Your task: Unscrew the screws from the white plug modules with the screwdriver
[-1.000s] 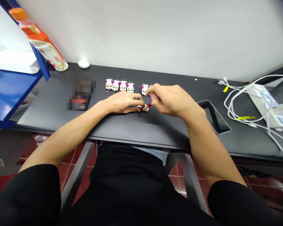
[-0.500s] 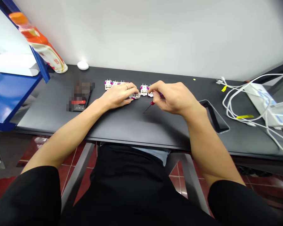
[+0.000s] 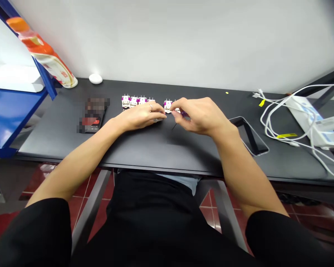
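**Head view: both hands just apart at a row of small white-and-magenta modules [image 3: 133,101]**

Across the black desk [image 3: 58,142], a plastic bottle [image 3: 43,59] with an orange cap leans tilted at the far left; its contents are unclear. The left hand [image 3: 140,116] lies over a small piece at the row's near side, its grip unclear. The right hand [image 3: 199,116] pinches a small screwdriver [image 3: 173,127], its thin shaft slanting down-left toward the desk's near edge, just beside the modules.
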### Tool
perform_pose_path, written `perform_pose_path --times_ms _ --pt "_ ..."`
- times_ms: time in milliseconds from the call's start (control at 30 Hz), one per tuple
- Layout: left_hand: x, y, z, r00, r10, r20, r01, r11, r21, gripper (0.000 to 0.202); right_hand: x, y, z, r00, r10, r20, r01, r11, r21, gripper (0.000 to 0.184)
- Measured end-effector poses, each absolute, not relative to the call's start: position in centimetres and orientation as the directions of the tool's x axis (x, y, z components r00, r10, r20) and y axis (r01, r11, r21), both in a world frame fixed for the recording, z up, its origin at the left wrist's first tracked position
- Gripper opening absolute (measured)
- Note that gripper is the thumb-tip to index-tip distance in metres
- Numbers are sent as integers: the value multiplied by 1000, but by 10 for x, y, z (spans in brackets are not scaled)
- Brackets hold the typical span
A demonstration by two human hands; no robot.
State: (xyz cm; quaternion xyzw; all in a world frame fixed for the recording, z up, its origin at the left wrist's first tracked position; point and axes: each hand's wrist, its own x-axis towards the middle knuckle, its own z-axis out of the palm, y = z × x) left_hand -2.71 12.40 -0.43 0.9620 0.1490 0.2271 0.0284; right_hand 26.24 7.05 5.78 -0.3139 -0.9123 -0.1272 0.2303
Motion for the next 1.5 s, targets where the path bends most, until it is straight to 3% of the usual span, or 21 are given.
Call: perform_pose_path --times_ms 100,200,333,567,767,1067,1500 --pt "-29 127 -4 812 312 493 302 -948 102 38 260 69 59 -710 548 442 633 772 61 24" --pt "-28 125 0 837 341 427 328 -939 105 36 260 69 60 -744 554 374 613 788 53 24" --pt "-26 122 5 863 403 304 359 -914 190 41 260 70 61 -746 568 348 610 792 15 22" --pt "-32 125 3 816 450 364 338 -881 331 39 261 70 61 -723 606 331 620 781 -74 18" --pt "-31 119 6 787 511 345 381 -844 378 39 261 70 64 -712 629 312 642 763 -74 17" --pt "-25 110 11 754 603 260 452 -764 460 40 264 73 56 -588 654 476 665 726 -176 26" --pt "-23 107 11 802 568 184 460 -784 416 31 259 71 55 -658 622 425 626 765 -151 25"
